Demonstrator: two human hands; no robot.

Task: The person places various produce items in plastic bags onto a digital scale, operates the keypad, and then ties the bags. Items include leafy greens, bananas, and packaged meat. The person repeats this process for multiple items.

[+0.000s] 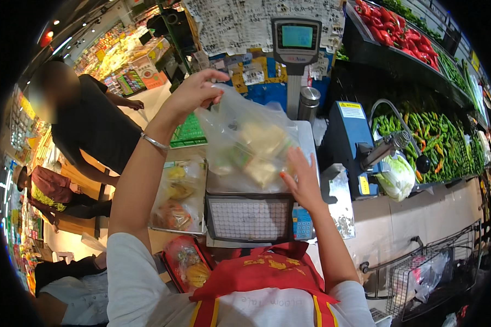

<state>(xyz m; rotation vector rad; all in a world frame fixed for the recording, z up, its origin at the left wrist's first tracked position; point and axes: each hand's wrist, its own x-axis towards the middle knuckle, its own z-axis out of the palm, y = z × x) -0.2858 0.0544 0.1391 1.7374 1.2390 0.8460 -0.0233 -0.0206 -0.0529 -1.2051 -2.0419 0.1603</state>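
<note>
Over the metal pan of a weighing scale [306, 141] is a translucent plastic bag [255, 135] with pale yellowish pieces inside, somewhat blurred. My left hand [198, 94], with a bracelet on the wrist, grips the bag's upper left corner. Against the bag's lower right side lies my right hand [305, 180], its fingers spread. In front of the pan is the scale's key panel [249, 218], a grid of pale keys, with a blue number keypad [302, 224] beside it. The scale's lit display [297, 36] stands on a post behind the bag.
Bagged produce lies in a tray [205, 204] left of the scale and in a red box [200, 245] below. A blue bag-sealing machine [352, 139], cabbage [396, 175] and green peppers [438, 151] are right. A wire cart [429, 274] stands lower right; people [102, 118] stand left.
</note>
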